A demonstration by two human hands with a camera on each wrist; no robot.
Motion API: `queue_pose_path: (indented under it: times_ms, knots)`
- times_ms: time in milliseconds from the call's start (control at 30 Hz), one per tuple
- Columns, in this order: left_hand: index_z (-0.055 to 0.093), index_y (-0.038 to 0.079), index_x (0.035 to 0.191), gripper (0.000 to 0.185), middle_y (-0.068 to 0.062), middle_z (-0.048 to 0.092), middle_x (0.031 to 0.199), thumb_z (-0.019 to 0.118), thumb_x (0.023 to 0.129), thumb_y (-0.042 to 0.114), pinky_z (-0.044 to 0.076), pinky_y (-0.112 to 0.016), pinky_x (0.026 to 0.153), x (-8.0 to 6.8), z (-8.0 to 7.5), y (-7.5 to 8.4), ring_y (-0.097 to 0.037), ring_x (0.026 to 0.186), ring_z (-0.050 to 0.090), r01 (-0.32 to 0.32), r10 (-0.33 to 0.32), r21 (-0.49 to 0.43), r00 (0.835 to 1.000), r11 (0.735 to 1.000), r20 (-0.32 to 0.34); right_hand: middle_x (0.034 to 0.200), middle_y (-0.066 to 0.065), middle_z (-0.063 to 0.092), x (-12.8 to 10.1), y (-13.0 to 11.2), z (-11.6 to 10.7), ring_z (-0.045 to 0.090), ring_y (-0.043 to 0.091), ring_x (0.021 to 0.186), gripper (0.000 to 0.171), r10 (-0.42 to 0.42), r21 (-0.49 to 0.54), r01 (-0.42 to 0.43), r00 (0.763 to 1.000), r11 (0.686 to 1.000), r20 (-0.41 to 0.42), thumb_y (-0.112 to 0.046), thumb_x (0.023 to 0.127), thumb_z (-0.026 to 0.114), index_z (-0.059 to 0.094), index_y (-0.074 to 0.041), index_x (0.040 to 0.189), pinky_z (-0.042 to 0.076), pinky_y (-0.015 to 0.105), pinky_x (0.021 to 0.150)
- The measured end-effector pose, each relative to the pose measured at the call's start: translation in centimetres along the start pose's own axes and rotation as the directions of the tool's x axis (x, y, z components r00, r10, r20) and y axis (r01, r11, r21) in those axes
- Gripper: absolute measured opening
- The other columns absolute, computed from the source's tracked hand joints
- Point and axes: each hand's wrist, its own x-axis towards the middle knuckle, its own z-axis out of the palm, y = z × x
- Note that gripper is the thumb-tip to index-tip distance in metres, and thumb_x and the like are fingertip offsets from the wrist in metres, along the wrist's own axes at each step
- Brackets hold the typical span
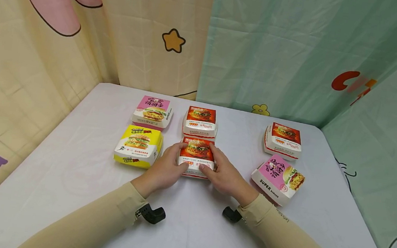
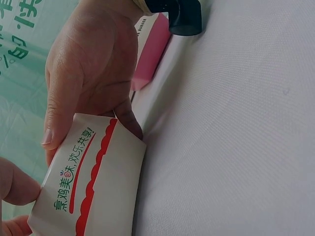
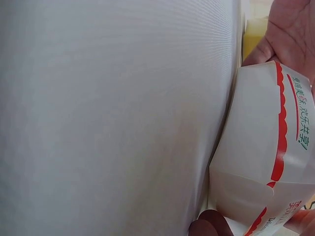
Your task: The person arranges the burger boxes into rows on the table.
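Note:
A red-and-white burger box (image 1: 197, 157) sits on the table between both hands, its printed lid facing up. My left hand (image 1: 168, 165) grips its left side, thumb over the near edge of the lid. On the opposite side my right hand (image 1: 227, 173) holds it the same way. In the left wrist view, the box front (image 2: 93, 182) shows green lettering and a red scalloped stripe, with the right hand (image 2: 91, 73) at its far end. The right wrist view has the box (image 3: 261, 128) low against the tabletop, the left hand (image 3: 295, 34) beyond it.
Another red-and-white box (image 1: 200, 122) stands right behind the held one. Left are a pink box (image 1: 153, 112) and a yellow box (image 1: 138, 146). Right are a red-and-white box (image 1: 283, 140) and an angled pink box (image 1: 278, 179). Curtains (image 1: 267, 45) hang behind the white table (image 1: 185, 230).

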Motion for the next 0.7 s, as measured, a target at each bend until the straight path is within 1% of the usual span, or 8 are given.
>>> queue_pose_path:
  times_ms: [133, 367, 700]
  knots:
    - [0.034, 0.015, 0.161, 0.066, -0.011, 0.031, 0.169, 0.061, 0.103, 0.028, 0.029, -0.057, 0.128, 0.0, 0.0, -0.03, -0.029, 0.152, 0.035, -0.006, 0.006, 0.001, 1.0, 1.0, -0.001, 0.175, 0.01, 0.022, -0.07, -0.11, -0.06, 0.028, 0.033, 0.16, 0.088, 0.007, 0.003, -0.007, 1.0, 1.0, 0.002, -0.038, 0.103, 0.067, 0.015, -0.019, 0.171, 0.027, 0.056, 0.129]
    - [0.034, 0.015, 0.161, 0.066, -0.012, 0.031, 0.17, 0.061, 0.102, 0.027, 0.028, -0.057, 0.129, -0.04, 0.01, -0.06, -0.029, 0.153, 0.035, -0.01, 0.01, 0.0, 1.0, 1.0, -0.003, 0.175, 0.011, 0.022, -0.11, -0.18, -0.05, 0.028, 0.034, 0.16, 0.088, 0.008, -0.003, -0.008, 1.0, 1.0, 0.006, -0.038, 0.103, 0.067, 0.014, -0.019, 0.171, 0.028, 0.057, 0.128]
    - [0.034, 0.014, 0.162, 0.066, -0.012, 0.032, 0.169, 0.061, 0.102, 0.027, 0.029, -0.056, 0.129, -0.11, 0.02, -0.2, -0.028, 0.15, 0.037, -0.024, 0.024, -0.005, 1.0, 1.0, -0.001, 0.176, 0.011, 0.02, -0.04, -0.11, -0.05, 0.024, 0.033, 0.162, 0.086, 0.017, 0.003, -0.017, 1.0, 1.0, 0.007, -0.038, 0.103, 0.066, 0.016, -0.021, 0.171, 0.026, 0.057, 0.129]
